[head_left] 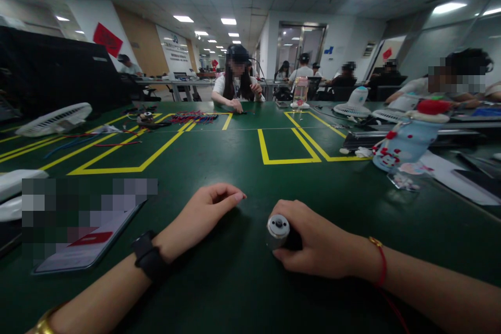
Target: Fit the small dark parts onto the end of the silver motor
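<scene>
A silver cylindrical motor (277, 228) stands on the green table, its round end with a small shaft and two holes facing up. My right hand (309, 240) is wrapped round it from the right, thumb on the near side and fingers on the far side. To the left of the motor, and apart from it, my left hand (209, 210) rests over the table with its thumb and fingertips pressed together. A tiny reddish bit shows at those fingertips, too small to name.
A phone (94, 235) lies at the left. Red and blue wires (191, 118) lie farther back. A blue bottle (407, 141), a small plastic bag (403, 180) and white fans (352, 103) are at the right. A person (237, 75) sits across the table (219, 154).
</scene>
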### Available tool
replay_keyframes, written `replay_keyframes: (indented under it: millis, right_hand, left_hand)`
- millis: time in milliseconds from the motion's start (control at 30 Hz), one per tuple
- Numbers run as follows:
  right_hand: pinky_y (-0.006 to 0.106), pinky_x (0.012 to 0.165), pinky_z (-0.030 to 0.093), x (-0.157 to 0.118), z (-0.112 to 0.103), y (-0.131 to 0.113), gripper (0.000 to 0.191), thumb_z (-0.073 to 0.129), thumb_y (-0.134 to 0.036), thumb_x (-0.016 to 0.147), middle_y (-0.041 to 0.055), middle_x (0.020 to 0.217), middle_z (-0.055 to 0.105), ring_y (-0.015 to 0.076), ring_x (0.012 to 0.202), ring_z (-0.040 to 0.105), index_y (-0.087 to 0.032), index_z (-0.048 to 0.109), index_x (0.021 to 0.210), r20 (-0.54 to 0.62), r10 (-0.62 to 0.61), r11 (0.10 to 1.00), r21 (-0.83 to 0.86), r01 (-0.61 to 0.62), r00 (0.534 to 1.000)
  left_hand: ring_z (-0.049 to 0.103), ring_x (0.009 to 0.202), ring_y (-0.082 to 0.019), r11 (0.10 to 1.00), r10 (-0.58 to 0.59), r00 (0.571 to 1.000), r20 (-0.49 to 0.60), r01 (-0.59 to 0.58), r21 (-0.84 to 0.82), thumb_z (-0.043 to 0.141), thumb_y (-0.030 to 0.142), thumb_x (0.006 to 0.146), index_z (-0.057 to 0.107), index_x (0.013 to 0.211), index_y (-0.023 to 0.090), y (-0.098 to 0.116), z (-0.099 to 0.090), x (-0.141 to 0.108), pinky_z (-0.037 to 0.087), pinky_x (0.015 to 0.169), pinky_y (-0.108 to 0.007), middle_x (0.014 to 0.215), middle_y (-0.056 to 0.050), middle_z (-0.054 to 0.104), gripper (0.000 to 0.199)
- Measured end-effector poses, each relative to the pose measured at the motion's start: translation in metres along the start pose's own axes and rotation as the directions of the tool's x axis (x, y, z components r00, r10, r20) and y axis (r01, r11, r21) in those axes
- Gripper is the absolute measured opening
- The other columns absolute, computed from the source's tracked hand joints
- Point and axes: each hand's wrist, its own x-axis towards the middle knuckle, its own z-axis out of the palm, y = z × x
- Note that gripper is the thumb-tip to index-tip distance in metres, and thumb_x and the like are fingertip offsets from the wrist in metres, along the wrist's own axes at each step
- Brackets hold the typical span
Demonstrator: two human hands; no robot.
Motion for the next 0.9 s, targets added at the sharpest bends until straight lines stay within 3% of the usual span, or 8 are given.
replay_keyframes:
  millis: [133, 400, 633, 900]
  right_hand:
    - [0.034, 0.077, 0.038, -0.0014, 0.0001, 0.0009, 0.030, 0.068, -0.018, 0.071, 0.0018, 0.096, 0.057, 0.0178, 0.083, 0.050, -0.020, 0.053, 0.096, 0.002, -0.007, 1.000, 0.007, 0.007, 1.000]
    - [0.033, 0.076, 0.038, -0.0003, -0.0004, 0.0010, 0.030, 0.068, -0.017, 0.070, 0.0019, 0.095, 0.057, 0.0177, 0.082, 0.050, -0.020, 0.053, 0.096, -0.001, -0.005, 1.000, 0.005, 0.005, 1.000]
    - [0.033, 0.076, 0.038, -0.0009, 0.0004, 0.0013, 0.029, 0.068, -0.017, 0.071, 0.0023, 0.095, 0.057, 0.0180, 0.082, 0.050, -0.020, 0.053, 0.096, -0.007, -0.015, 1.000, 0.001, 0.015, 1.000]
    - [0.033, 0.076, 0.038, 0.0000, -0.0009, -0.0001, 0.030, 0.069, -0.018, 0.071, 0.0016, 0.095, 0.057, 0.0175, 0.081, 0.050, -0.020, 0.054, 0.096, 0.007, 0.001, 1.000, 0.000, -0.001, 1.000]
  left_hand:
    - [0.058, 0.076, -0.018, 0.999, -0.035, 0.999, 0.008, 0.034, 0.016, 0.057, 0.047, 0.088, 0.069, 0.097, 0.020, -0.0006, 0.0010, -0.0002, 0.041, 0.066, -0.026, 0.085, -0.001, 0.067, 0.031]
    - [0.055, 0.080, -0.018, 0.999, 0.033, 0.999, 0.022, -0.033, -0.022, 0.051, 0.040, 0.092, 0.066, 0.102, 0.020, -0.0074, 0.0013, 0.0011, 0.042, 0.072, -0.028, 0.087, 0.000, 0.062, 0.027]
    - [0.056, 0.081, -0.018, 0.999, 0.018, 1.000, 0.024, -0.017, -0.045, 0.048, 0.037, 0.093, 0.063, 0.110, 0.020, -0.0065, 0.0026, 0.0030, 0.042, 0.072, -0.028, 0.089, -0.001, 0.063, 0.028]
    - [0.056, 0.080, -0.017, 0.998, 0.050, 0.998, 0.038, -0.051, 0.033, 0.046, 0.036, 0.094, 0.064, 0.110, 0.020, -0.0044, 0.0031, 0.0006, 0.043, 0.073, -0.029, 0.090, -0.001, 0.063, 0.028]
